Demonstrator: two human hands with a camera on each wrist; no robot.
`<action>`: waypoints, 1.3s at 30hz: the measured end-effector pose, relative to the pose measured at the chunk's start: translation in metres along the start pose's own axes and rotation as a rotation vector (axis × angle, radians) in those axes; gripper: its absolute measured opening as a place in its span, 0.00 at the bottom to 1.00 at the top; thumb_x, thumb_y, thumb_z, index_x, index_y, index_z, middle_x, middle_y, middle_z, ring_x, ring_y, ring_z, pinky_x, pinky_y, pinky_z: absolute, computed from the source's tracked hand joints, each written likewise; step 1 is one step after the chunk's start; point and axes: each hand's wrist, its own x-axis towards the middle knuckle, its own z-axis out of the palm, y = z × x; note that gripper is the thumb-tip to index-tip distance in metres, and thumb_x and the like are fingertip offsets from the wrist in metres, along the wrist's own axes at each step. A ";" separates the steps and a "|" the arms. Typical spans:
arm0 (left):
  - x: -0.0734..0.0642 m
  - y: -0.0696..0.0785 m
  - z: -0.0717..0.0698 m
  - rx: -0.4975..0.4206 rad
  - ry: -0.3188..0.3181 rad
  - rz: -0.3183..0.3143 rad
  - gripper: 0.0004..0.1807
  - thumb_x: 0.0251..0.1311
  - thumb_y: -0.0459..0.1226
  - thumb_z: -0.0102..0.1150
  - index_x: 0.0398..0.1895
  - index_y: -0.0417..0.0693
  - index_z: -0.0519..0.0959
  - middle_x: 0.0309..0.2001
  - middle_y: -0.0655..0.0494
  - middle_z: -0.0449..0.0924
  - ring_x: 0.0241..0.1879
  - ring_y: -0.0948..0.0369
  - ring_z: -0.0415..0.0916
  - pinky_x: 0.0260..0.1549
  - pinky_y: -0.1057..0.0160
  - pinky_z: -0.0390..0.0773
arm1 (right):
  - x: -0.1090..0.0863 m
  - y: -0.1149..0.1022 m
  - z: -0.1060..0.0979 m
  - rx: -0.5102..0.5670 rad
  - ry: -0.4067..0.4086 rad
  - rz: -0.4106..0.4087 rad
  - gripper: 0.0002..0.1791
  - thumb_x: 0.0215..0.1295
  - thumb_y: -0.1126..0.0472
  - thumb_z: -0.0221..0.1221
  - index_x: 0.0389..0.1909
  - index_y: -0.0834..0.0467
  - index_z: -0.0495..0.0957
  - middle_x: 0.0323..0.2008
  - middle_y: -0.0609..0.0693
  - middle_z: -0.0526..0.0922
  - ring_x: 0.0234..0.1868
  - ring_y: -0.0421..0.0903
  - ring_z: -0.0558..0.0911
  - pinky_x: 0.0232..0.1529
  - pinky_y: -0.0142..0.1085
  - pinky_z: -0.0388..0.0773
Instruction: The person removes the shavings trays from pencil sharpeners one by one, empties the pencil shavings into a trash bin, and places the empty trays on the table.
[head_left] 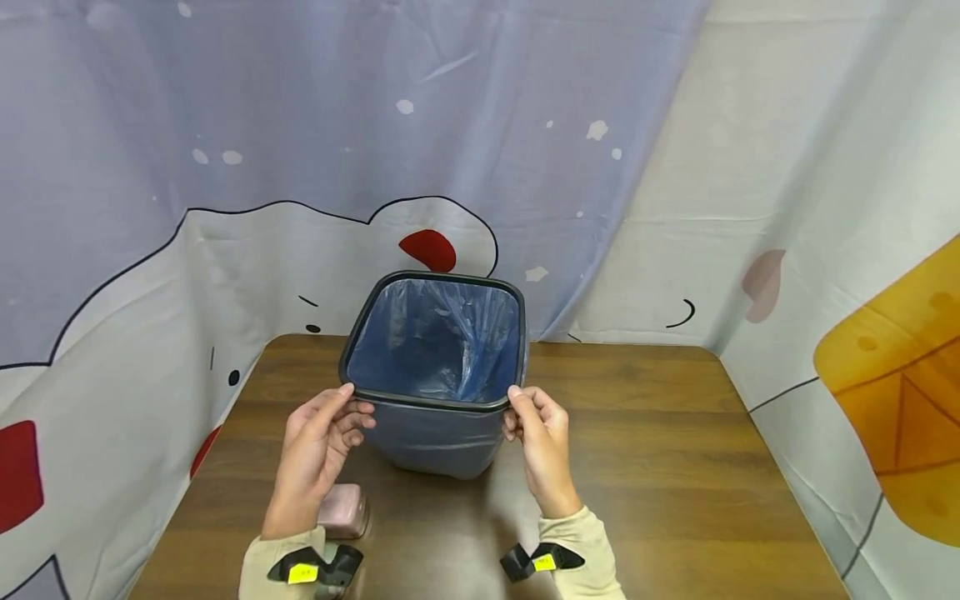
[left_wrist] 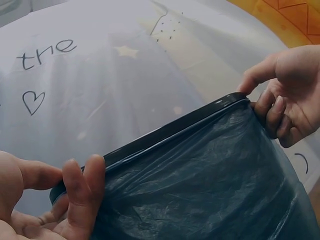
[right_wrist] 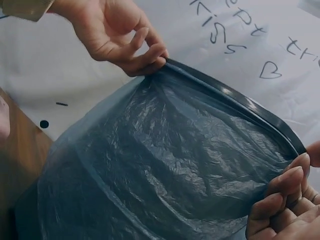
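Note:
A square trash can (head_left: 438,454) stands on the table, with a translucent blue garbage bag (head_left: 408,342) lining its inside and folded down over the outside. A black rim ring (head_left: 431,403) runs around the opening. At the near left corner my left hand (head_left: 315,446) pinches the ring between thumb and fingers. My right hand (head_left: 546,446) pinches the near right corner in the same way. Between the hands, in the left wrist view, the bag's outer face (left_wrist: 200,170) hangs wrinkled below the ring. The right wrist view shows creases fanning down the bag (right_wrist: 150,160) from the corners.
A small pink box (head_left: 345,510) sits on the wooden table (head_left: 637,467) beside my left wrist. Behind the table hangs a printed cloth (head_left: 315,108), close to the can's far side. More cloth covers the left and right sides.

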 end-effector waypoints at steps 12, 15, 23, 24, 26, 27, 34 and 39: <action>0.002 -0.014 0.023 0.118 0.037 -0.027 0.08 0.65 0.34 0.48 0.33 0.41 0.77 0.26 0.50 0.82 0.23 0.60 0.80 0.16 0.71 0.74 | 0.002 -0.006 -0.020 0.042 0.120 -0.025 0.15 0.63 0.60 0.56 0.18 0.60 0.68 0.14 0.48 0.65 0.17 0.40 0.65 0.19 0.29 0.61; 0.002 -0.019 0.031 0.170 0.086 -0.032 0.07 0.64 0.35 0.51 0.32 0.42 0.77 0.25 0.51 0.82 0.21 0.60 0.79 0.14 0.71 0.71 | 0.004 -0.008 -0.027 0.050 0.137 -0.038 0.16 0.63 0.61 0.56 0.18 0.60 0.67 0.14 0.48 0.64 0.17 0.40 0.64 0.19 0.29 0.60; 0.002 -0.030 0.048 0.197 0.124 -0.033 0.07 0.60 0.36 0.56 0.29 0.40 0.78 0.22 0.51 0.80 0.18 0.61 0.77 0.12 0.71 0.68 | 0.008 -0.013 -0.041 0.098 0.200 -0.061 0.15 0.63 0.66 0.53 0.16 0.59 0.68 0.13 0.46 0.62 0.16 0.39 0.62 0.18 0.27 0.58; 0.002 -0.031 0.049 0.197 0.125 -0.030 0.08 0.60 0.36 0.56 0.29 0.39 0.78 0.21 0.51 0.80 0.17 0.61 0.76 0.12 0.71 0.68 | 0.008 -0.014 -0.042 0.102 0.202 -0.065 0.15 0.63 0.66 0.53 0.16 0.60 0.68 0.13 0.46 0.62 0.15 0.39 0.62 0.18 0.27 0.58; 0.003 -0.032 0.049 0.194 0.126 -0.033 0.08 0.60 0.36 0.57 0.28 0.38 0.78 0.21 0.51 0.80 0.17 0.61 0.76 0.11 0.71 0.68 | 0.009 -0.014 -0.043 0.106 0.208 -0.071 0.15 0.63 0.66 0.53 0.16 0.59 0.68 0.13 0.46 0.62 0.16 0.38 0.62 0.18 0.27 0.58; 0.004 -0.032 0.049 0.193 0.125 -0.038 0.08 0.59 0.36 0.57 0.28 0.38 0.78 0.21 0.51 0.80 0.17 0.61 0.76 0.11 0.71 0.68 | 0.009 -0.015 -0.043 0.110 0.209 -0.075 0.15 0.63 0.66 0.54 0.16 0.60 0.68 0.13 0.46 0.62 0.16 0.38 0.61 0.18 0.27 0.57; 0.007 -0.030 0.044 0.190 0.116 -0.071 0.09 0.58 0.36 0.59 0.29 0.36 0.76 0.21 0.50 0.80 0.16 0.61 0.75 0.11 0.71 0.68 | 0.007 -0.014 -0.039 0.126 0.200 -0.096 0.16 0.64 0.65 0.53 0.16 0.60 0.67 0.14 0.46 0.61 0.16 0.38 0.60 0.18 0.29 0.54; 0.005 -0.025 0.042 0.198 0.124 -0.069 0.09 0.57 0.36 0.59 0.30 0.35 0.76 0.20 0.50 0.80 0.16 0.61 0.75 0.10 0.71 0.68 | 0.005 -0.014 -0.034 0.137 0.201 -0.093 0.16 0.64 0.65 0.53 0.16 0.60 0.67 0.13 0.46 0.60 0.15 0.38 0.59 0.18 0.30 0.52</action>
